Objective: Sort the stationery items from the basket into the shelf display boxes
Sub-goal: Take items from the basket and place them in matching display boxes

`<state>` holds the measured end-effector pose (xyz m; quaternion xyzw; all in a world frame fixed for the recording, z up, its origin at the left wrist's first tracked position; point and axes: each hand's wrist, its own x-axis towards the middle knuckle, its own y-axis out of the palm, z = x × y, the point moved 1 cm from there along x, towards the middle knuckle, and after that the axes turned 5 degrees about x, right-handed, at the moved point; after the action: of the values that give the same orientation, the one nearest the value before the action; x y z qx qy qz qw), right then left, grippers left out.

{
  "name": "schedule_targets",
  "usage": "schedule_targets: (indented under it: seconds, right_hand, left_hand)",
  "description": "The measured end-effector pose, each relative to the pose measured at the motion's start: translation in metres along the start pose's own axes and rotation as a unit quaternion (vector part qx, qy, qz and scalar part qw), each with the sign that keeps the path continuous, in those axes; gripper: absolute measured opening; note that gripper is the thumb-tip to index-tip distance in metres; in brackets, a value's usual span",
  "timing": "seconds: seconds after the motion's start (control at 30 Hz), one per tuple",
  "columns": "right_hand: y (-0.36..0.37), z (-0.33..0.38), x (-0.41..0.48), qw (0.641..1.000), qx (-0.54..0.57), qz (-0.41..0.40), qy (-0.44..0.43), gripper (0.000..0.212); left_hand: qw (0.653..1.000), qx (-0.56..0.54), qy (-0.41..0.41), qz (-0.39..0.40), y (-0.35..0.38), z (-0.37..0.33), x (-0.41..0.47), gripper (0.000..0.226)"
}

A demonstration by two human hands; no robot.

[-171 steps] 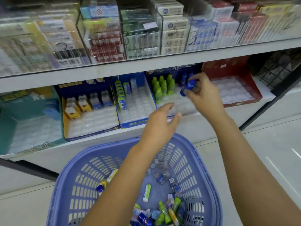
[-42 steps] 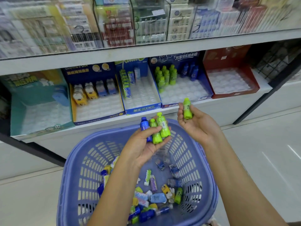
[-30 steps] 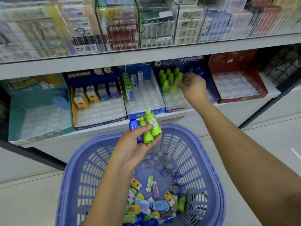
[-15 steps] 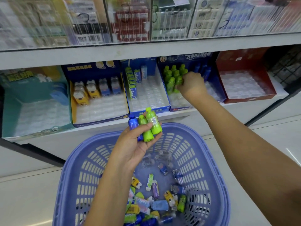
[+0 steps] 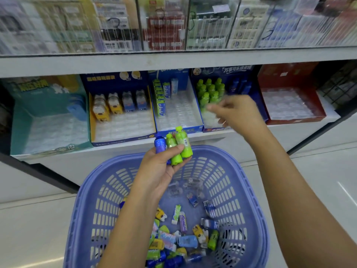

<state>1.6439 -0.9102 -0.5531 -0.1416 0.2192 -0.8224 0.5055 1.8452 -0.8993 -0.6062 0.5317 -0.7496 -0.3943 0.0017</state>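
The white upper shelf board (image 5: 173, 60) hangs low over the dark blue cardboard box (image 5: 228, 78); small green bottles (image 5: 210, 91) fill its back left; its front slots lie open.

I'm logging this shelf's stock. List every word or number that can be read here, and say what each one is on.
"30": header of the blue box with the green bottles.
"万事可乐": same header; the characters after it are blurred.
"Soda", probably: small packs in the box to its left.
Too blurred or small to read: the teal box lettering, the upper-shelf packets, and the labels on the three bottles in the left hand.
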Motion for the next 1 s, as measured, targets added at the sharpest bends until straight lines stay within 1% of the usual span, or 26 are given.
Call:
schedule_targets:
  seconds: [0.07,0.1,0.13,0.17,0.23,0.27,0.3,0.37,0.4,0.43,0.47,0.53,0.63,0.7,0.83,0.9,1.0]
  right_hand:
    - [0.013,0.01,-0.033,0.992,0.049,0.114,0.008,0.025]
    - [0.02,0.012,-0.047,0.987,0.058,0.151,0.01,0.025]
    - [0.026,0.011,-0.056,0.984,0.064,0.168,0.01,0.024]
    - [0.03,0.01,-0.061,0.983,0.076,0.168,0.007,0.021]
    - [0.029,0.003,-0.059,0.984,0.114,0.135,-0.001,0.017]
    - [0.025,-0.002,-0.051,0.987,0.131,0.094,-0.007,0.02]
    - [0.018,-0.007,-0.041,0.989,0.141,0.036,-0.011,0.024]
    - [0.001,-0.021,-0.013,0.987,0.138,-0.084,-0.016,0.022]
    - [-0.007,-0.027,0.001,0.985,0.12,-0.123,-0.019,0.017]
    - [-0.013,-0.033,0.014,0.985,0.093,-0.147,-0.021,0.02]
    - [-0.016,-0.039,0.027,0.985,0.065,-0.155,-0.026,0.021]
    - [-0.018,-0.049,0.048,0.988,0.004,-0.146,-0.044,0.015]
    - [-0.011,-0.055,0.069,0.987,-0.068,-0.137,-0.043,0.017]
    - [-0.008,-0.056,0.076,0.985,-0.115,-0.125,-0.04,0.017]
    - [-0.001,-0.055,0.075,0.97,-0.218,-0.102,-0.039,0.011]
    - [0.003,-0.054,0.073,0.966,-0.232,-0.111,-0.037,0.008]
    - [0.002,-0.049,0.075,0.971,-0.214,-0.104,-0.009,0.014]
  left_hand:
    - [0.999,0.047,0.021,-0.009,0.003,0.004,-0.001,0.023]
    - [0.997,0.072,0.033,-0.008,0.005,0.005,-0.002,0.021]
    - [0.995,0.09,0.045,-0.003,0.008,0.007,-0.003,0.02]
    - [0.994,0.098,0.054,0.0,0.01,0.007,-0.004,0.021]
    - [0.995,0.084,0.058,-0.004,0.011,0.008,-0.005,0.022]
    - [0.996,0.068,0.055,-0.008,0.01,0.007,-0.005,0.022]
    - [0.997,0.053,0.052,-0.011,0.009,0.006,-0.005,0.023]
    - [0.998,0.027,0.049,-0.01,0.007,0.005,-0.004,0.025]
    - [0.999,0.018,0.048,-0.008,0.006,0.004,-0.004,0.026]
    - [0.999,0.013,0.045,-0.005,0.006,0.003,-0.005,0.025]
    - [0.999,0.012,0.042,-0.002,0.006,0.003,-0.005,0.023]
    - [0.999,0.019,0.033,0.003,0.006,0.002,-0.004,0.018]
    - [0.999,0.034,0.019,0.008,0.004,0.004,-0.002,0.018]
    - [0.999,0.038,0.015,0.015,0.003,0.005,0.0,0.022]
    - [0.997,0.06,0.015,0.037,0.001,0.005,0.003,0.037]
    - [0.996,0.08,0.009,0.047,0.0,0.005,0.002,0.039]
    - [0.994,0.096,0.001,0.047,0.001,0.006,0.0,0.034]
